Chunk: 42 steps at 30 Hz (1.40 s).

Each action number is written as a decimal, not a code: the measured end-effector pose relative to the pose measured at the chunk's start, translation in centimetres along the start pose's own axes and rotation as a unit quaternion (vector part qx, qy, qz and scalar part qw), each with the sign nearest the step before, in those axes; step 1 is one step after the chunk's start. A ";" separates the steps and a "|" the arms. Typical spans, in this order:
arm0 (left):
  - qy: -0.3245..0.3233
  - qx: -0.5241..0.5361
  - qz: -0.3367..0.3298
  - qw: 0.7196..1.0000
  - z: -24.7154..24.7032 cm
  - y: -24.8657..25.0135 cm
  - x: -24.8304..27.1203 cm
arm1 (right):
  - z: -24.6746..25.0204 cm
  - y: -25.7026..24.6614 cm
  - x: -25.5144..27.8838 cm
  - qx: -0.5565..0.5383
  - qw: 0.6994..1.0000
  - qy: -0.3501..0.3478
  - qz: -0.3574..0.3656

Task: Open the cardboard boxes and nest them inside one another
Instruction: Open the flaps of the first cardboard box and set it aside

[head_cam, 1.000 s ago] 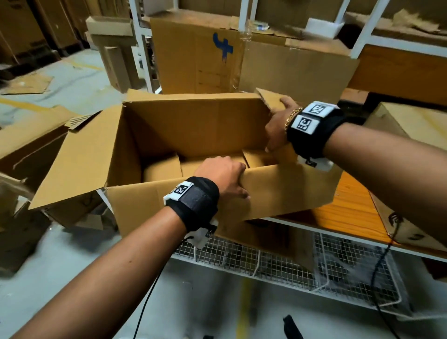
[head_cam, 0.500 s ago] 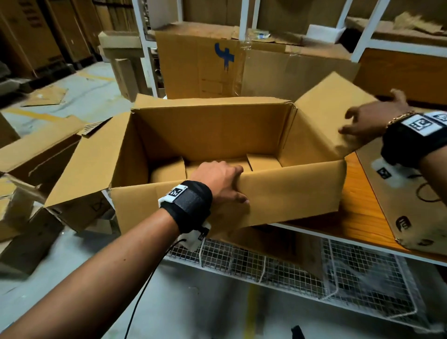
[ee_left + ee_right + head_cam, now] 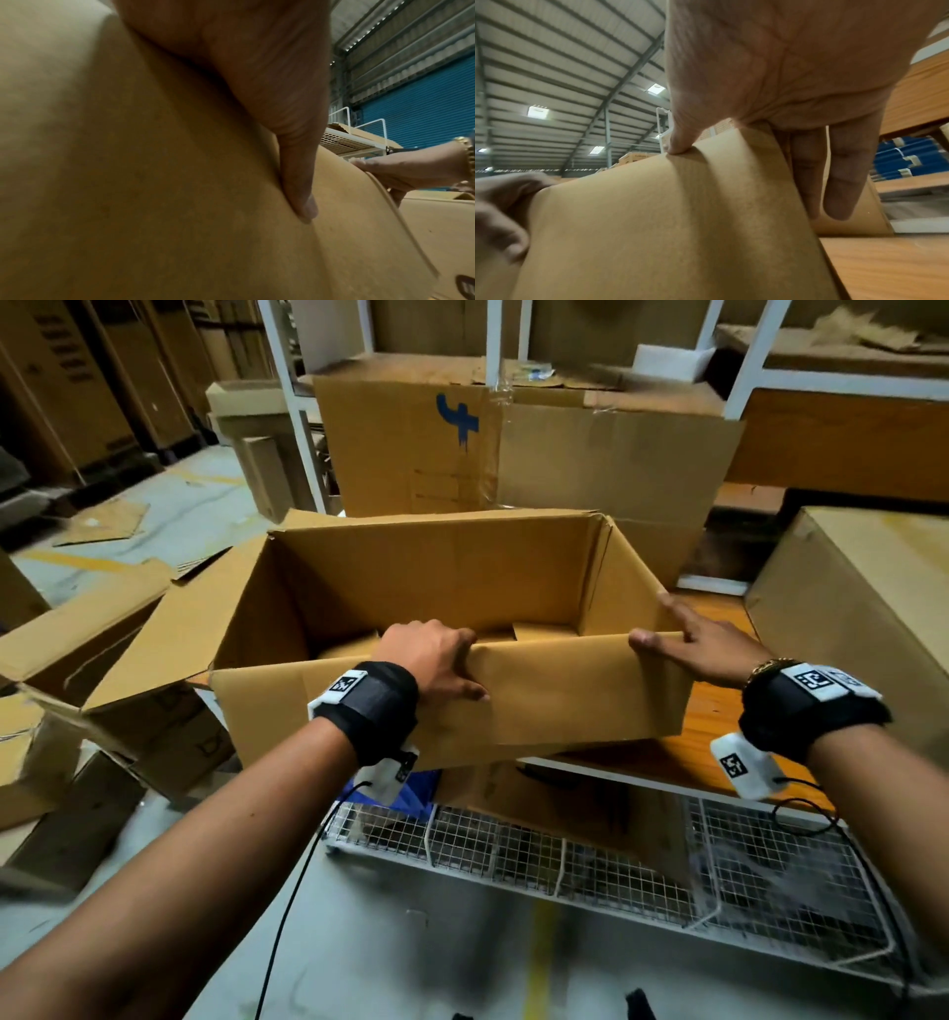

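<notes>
Both hands (image 3: 429,654) (image 3: 703,649) grip the open cardboard box's (image 3: 565,695) near wall rim.

A blue mark like the figure 4 stands on the rear cardboard box (image 3: 411,439); nothing else reads.

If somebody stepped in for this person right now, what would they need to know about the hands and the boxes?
Left hand: grips the top edge of the open box's near wall, fingers inside, thumb outside.
Right hand: at the near right corner, thumb on that edge, fingers down the side wall; a loose grip.
Box: on the wooden shelf, top flaps open.
Done: this box is open.
Left: nest it with others, such as the closed box on the right.
</notes>
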State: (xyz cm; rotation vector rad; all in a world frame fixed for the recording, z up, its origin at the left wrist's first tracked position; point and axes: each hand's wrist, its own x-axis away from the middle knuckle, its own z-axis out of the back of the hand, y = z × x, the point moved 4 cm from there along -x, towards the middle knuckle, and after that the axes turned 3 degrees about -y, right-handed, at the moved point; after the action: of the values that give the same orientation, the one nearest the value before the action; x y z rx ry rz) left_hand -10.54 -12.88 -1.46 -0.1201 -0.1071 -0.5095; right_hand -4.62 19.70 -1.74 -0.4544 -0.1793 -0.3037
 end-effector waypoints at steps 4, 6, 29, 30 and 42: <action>0.039 -0.037 0.046 0.997 -0.7 -2.0 0.4 | -0.2 -2.0 0.8 0.109 0.993 0.005 0.033; 0.075 -0.050 0.092 0.992 -0.9 -3.6 1.2 | -0.6 -3.7 1.6 0.158 0.985 0.010 0.064; 0.034 0.440 0.283 0.851 -3.3 -10.4 6.0 | -1.1 -13.0 -4.1 0.215 0.957 0.087 0.172; 0.034 0.426 0.281 0.859 -2.9 -11.4 6.6 | -0.8 -12.6 -4.6 0.180 0.966 0.047 0.177; -0.042 0.384 0.294 0.874 -3.6 -12.4 10.9 | -4.5 -16.3 -1.9 0.090 0.977 -0.110 0.162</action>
State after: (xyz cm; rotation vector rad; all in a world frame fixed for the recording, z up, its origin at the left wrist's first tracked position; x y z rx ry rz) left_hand -6.93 -29.39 -2.51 0.5982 -0.3387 0.1757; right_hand -11.28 4.17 0.39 -0.3306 -0.3409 0.0842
